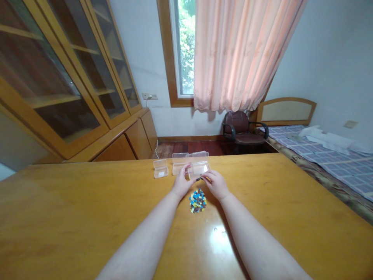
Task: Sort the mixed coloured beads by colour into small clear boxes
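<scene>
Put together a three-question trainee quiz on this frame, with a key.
1. Count: how many clear plastic boxes stand on the table?

2. Choose: where does the heap of small coloured pieces lie?
A) inside the leftmost box
B) on the table
C) on the chair

3. Fill in: the left hand and right hand are both at the ____ box.

Key: 1: three; 2: B; 3: rightmost.

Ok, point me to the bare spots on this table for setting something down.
The table is bare left of the left forearm, and right of the right forearm toward the bed. Crowded: the far middle, with open clear boxes, left hand, right hand and the colored pile between the arms.
</scene>
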The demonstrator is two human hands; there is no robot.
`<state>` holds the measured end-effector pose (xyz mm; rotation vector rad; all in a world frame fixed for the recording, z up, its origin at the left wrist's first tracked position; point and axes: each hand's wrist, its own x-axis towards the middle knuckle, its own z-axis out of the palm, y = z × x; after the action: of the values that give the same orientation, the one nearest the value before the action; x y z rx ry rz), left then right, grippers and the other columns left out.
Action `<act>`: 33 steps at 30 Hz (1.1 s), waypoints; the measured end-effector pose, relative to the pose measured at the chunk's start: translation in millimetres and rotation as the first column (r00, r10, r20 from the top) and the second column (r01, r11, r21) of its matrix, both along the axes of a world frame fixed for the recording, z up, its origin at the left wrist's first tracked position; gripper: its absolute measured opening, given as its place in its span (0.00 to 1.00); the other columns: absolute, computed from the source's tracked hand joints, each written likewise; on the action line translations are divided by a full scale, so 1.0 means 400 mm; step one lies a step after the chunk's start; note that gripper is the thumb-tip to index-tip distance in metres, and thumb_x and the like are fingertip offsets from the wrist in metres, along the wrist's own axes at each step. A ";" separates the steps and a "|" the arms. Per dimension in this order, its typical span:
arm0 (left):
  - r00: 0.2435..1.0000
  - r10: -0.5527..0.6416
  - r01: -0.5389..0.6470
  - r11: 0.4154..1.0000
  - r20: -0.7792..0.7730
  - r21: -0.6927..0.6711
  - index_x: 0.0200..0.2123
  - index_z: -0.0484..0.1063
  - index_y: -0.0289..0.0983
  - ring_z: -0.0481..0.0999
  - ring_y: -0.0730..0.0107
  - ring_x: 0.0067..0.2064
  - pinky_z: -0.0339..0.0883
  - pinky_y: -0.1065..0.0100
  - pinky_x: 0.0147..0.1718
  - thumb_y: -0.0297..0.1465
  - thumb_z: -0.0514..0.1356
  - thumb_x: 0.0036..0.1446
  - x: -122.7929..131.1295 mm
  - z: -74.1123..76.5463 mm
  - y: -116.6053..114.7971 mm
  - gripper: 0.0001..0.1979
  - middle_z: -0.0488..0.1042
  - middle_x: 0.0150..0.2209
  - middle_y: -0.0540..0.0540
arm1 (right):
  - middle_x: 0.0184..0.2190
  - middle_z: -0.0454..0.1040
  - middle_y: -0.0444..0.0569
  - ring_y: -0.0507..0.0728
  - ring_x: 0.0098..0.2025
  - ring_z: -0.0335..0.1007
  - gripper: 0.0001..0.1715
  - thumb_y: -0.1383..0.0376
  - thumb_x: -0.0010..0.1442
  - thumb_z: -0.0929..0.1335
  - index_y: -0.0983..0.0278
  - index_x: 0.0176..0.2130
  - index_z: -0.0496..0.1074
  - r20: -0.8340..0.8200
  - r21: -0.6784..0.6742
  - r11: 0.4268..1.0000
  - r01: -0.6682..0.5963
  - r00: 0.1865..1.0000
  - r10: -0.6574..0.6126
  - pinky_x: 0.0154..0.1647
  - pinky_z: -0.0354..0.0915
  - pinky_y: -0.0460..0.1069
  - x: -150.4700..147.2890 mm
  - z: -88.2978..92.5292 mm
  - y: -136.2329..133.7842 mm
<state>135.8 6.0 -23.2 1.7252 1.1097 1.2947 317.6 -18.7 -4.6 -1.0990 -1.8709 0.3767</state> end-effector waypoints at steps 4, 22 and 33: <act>0.959 0.094 -0.054 0.987 -0.268 0.152 0.59 0.54 0.41 0.63 0.62 0.59 0.55 0.55 0.59 0.35 0.60 0.54 -0.016 0.022 -0.009 0.31 0.62 0.58 0.41 | 0.33 0.75 0.49 0.56 0.36 0.69 0.13 0.58 0.58 0.65 0.59 0.34 0.77 -0.172 -0.037 0.982 0.188 0.966 -0.191 0.41 0.64 0.51 0.041 -0.006 0.023; 0.434 0.182 -0.302 0.952 -0.883 0.047 0.63 0.52 0.39 0.43 0.44 0.66 0.34 0.37 0.59 0.47 0.53 0.54 0.022 0.010 -0.041 0.36 0.47 0.66 0.34 | 0.25 0.77 0.49 0.57 0.30 0.71 0.10 0.66 0.46 0.67 0.63 0.29 0.78 -0.065 -0.408 0.758 0.508 0.812 -0.580 0.33 0.63 0.49 0.192 -0.065 0.084; 0.454 0.141 -0.288 0.958 -0.880 0.005 0.63 0.52 0.41 0.40 0.45 0.67 0.32 0.37 0.58 0.46 0.51 0.55 0.019 0.007 -0.035 0.34 0.44 0.67 0.37 | 0.42 0.75 0.54 0.64 0.46 0.66 0.16 0.67 0.54 0.63 0.58 0.40 0.78 0.383 -0.231 0.671 0.705 0.700 -0.603 0.43 0.58 0.55 0.151 -0.035 0.061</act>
<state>143.5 -8.0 -20.3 2.2318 1.9970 0.3026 378.1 5.6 -18.6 -2.0946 -1.4986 0.1375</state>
